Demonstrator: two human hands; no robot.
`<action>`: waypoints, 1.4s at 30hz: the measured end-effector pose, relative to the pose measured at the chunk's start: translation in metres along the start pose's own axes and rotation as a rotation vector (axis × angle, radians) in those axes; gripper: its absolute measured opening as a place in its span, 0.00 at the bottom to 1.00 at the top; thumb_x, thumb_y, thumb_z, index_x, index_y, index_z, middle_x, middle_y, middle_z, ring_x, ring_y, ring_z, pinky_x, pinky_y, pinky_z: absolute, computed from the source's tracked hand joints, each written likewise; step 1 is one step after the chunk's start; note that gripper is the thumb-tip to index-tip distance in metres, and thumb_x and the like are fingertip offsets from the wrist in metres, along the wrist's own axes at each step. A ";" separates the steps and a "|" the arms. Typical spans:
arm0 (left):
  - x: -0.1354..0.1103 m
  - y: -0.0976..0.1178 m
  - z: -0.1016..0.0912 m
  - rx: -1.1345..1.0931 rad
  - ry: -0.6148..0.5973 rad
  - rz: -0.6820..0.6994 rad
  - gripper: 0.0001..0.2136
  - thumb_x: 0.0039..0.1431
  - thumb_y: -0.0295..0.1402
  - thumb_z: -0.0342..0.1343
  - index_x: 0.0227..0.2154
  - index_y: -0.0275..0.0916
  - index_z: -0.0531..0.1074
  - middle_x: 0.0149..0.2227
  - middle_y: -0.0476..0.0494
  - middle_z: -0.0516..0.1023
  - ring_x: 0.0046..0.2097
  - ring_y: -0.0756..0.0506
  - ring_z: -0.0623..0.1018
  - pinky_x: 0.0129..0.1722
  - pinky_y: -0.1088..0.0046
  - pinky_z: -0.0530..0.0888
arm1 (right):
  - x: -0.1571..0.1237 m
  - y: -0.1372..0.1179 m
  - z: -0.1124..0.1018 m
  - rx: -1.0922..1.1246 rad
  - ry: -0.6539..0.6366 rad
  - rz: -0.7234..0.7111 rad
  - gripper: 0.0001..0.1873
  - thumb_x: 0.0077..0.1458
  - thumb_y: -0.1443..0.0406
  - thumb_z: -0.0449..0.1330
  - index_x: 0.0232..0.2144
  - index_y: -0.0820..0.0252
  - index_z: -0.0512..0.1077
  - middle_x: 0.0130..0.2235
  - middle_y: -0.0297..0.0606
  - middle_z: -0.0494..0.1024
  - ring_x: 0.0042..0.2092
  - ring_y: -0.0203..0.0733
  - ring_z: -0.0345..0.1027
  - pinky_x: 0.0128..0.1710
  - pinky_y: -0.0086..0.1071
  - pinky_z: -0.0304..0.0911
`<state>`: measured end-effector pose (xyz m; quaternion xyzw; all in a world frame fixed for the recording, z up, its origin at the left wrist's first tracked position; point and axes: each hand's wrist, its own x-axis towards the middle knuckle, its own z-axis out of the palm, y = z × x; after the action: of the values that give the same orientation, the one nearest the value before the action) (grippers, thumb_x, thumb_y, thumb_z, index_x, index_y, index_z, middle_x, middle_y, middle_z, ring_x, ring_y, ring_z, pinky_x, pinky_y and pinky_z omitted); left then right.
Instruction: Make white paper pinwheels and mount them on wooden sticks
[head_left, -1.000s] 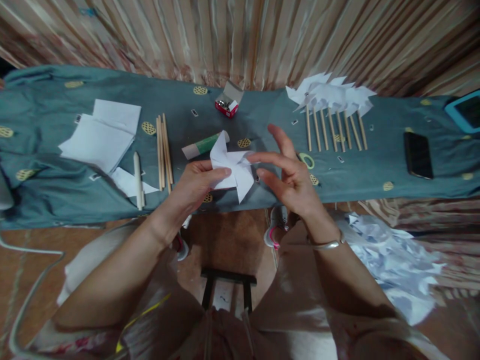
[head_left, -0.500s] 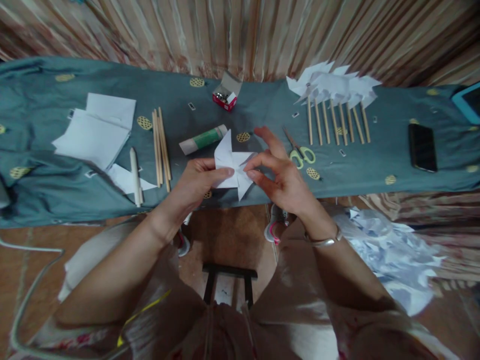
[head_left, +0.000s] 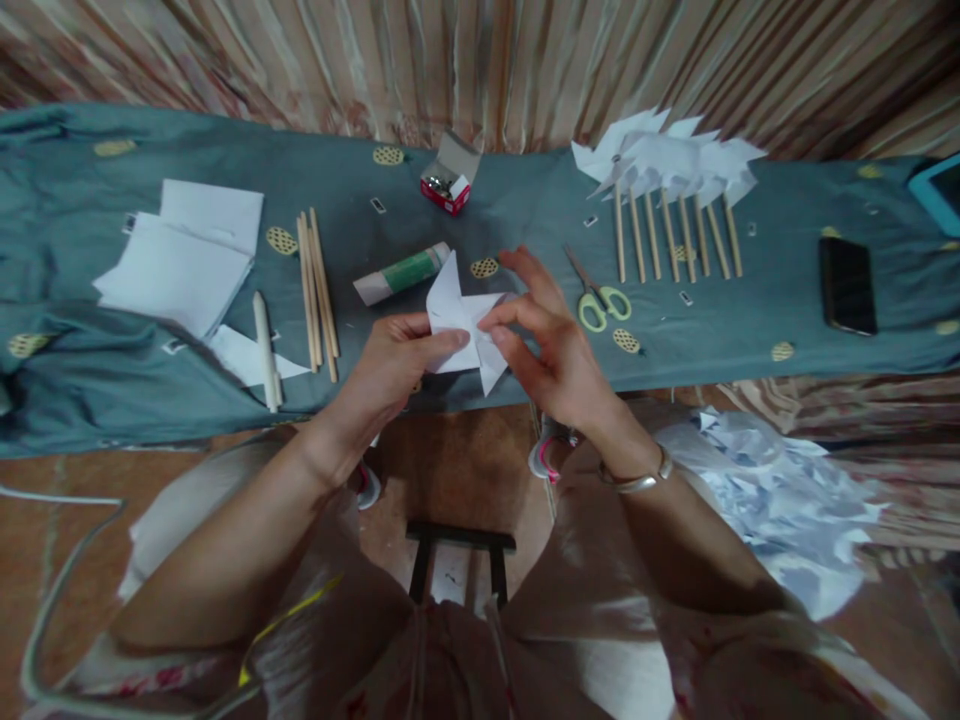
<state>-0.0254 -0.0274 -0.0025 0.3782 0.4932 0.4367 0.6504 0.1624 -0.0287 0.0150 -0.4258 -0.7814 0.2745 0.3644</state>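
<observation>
A white paper pinwheel (head_left: 454,305) with folded blades is held over the front of the table. My left hand (head_left: 397,360) grips its left side, the thumb lying on top near the centre. The thumb and index finger of my right hand (head_left: 551,345) pinch at its right side by the centre, the other fingers raised. Whether something tiny sits between those fingertips is hidden. Just behind the pinwheel lies a green and white glue tube (head_left: 401,273). A pair of scissors (head_left: 596,295) with light green handles rests to the right of my right hand.
Wooden sticks (head_left: 317,295), a white pen (head_left: 265,350) and paper sheets (head_left: 176,265) lie at left. An open red box (head_left: 446,190) of small metal pieces stands behind. Finished pinwheels (head_left: 675,160) on sticks and a phone (head_left: 847,285) lie right. Paper pieces (head_left: 787,500) are heaped below.
My right fingertips have shifted slightly left toward the pinwheel's centre, and its lower blade has turned a little. The left hand keeps its grip. The view has moved slightly.
</observation>
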 end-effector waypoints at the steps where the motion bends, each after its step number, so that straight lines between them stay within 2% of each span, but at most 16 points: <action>1: 0.000 0.001 0.000 -0.001 -0.002 -0.002 0.11 0.41 0.37 0.71 0.30 0.39 0.83 0.31 0.44 0.83 0.32 0.44 0.79 0.34 0.69 0.75 | 0.000 0.000 -0.003 -0.004 -0.020 -0.006 0.09 0.62 0.66 0.54 0.41 0.51 0.74 0.68 0.32 0.61 0.73 0.47 0.42 0.72 0.53 0.43; 4: 0.000 0.003 0.000 -0.002 0.003 -0.008 0.10 0.40 0.36 0.71 0.27 0.39 0.82 0.30 0.44 0.83 0.31 0.44 0.79 0.32 0.69 0.75 | 0.000 0.000 -0.010 -0.009 -0.050 -0.023 0.13 0.61 0.69 0.52 0.43 0.52 0.74 0.69 0.31 0.59 0.73 0.48 0.42 0.72 0.53 0.43; 7: 0.001 0.005 0.001 0.012 0.023 -0.027 0.08 0.39 0.34 0.70 0.24 0.39 0.82 0.27 0.45 0.82 0.28 0.46 0.77 0.30 0.71 0.73 | 0.000 0.003 -0.015 0.002 -0.045 -0.035 0.14 0.59 0.70 0.53 0.43 0.52 0.74 0.67 0.32 0.62 0.73 0.49 0.43 0.72 0.56 0.42; 13: 0.000 0.009 0.002 0.032 0.025 -0.070 0.07 0.39 0.33 0.69 0.24 0.39 0.81 0.27 0.46 0.82 0.29 0.46 0.78 0.30 0.71 0.73 | 0.000 0.007 -0.018 0.033 -0.051 -0.024 0.10 0.56 0.68 0.59 0.40 0.50 0.75 0.66 0.31 0.65 0.72 0.50 0.45 0.72 0.56 0.43; 17: -0.001 0.009 0.003 0.045 0.022 -0.083 0.08 0.38 0.34 0.70 0.25 0.39 0.82 0.27 0.46 0.82 0.29 0.46 0.78 0.30 0.70 0.73 | 0.000 0.007 -0.016 0.039 -0.043 -0.005 0.07 0.55 0.68 0.62 0.37 0.52 0.76 0.66 0.31 0.64 0.72 0.50 0.46 0.71 0.56 0.43; 25: 0.000 0.000 0.002 0.038 0.004 -0.008 0.09 0.40 0.36 0.70 0.27 0.41 0.82 0.30 0.46 0.83 0.31 0.44 0.79 0.31 0.69 0.75 | -0.001 0.009 -0.003 0.028 0.017 0.040 0.03 0.57 0.66 0.62 0.34 0.51 0.75 0.67 0.32 0.64 0.72 0.46 0.46 0.72 0.53 0.42; 31: -0.001 -0.003 0.004 0.045 0.029 -0.016 0.10 0.41 0.38 0.71 0.27 0.41 0.82 0.30 0.45 0.83 0.32 0.43 0.79 0.30 0.68 0.74 | -0.002 0.009 0.002 -0.009 0.048 0.043 0.02 0.58 0.65 0.61 0.33 0.52 0.74 0.68 0.37 0.62 0.72 0.50 0.46 0.72 0.56 0.43; 37: -0.002 -0.003 0.005 0.035 0.038 -0.012 0.08 0.40 0.36 0.71 0.26 0.42 0.82 0.29 0.47 0.82 0.32 0.44 0.79 0.30 0.69 0.74 | -0.001 0.009 0.004 0.018 0.049 0.051 0.02 0.57 0.66 0.62 0.33 0.53 0.74 0.66 0.33 0.65 0.72 0.50 0.47 0.71 0.57 0.42; 42: -0.003 -0.002 0.007 0.045 0.039 -0.013 0.07 0.41 0.36 0.70 0.26 0.41 0.82 0.29 0.46 0.82 0.31 0.45 0.79 0.30 0.69 0.74 | 0.000 0.007 0.004 0.004 0.063 0.053 0.02 0.56 0.67 0.62 0.32 0.55 0.74 0.64 0.37 0.67 0.71 0.51 0.50 0.71 0.56 0.44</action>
<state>-0.0189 -0.0312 -0.0015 0.3808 0.5181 0.4286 0.6348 0.1623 -0.0259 0.0078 -0.4540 -0.7573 0.2722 0.3825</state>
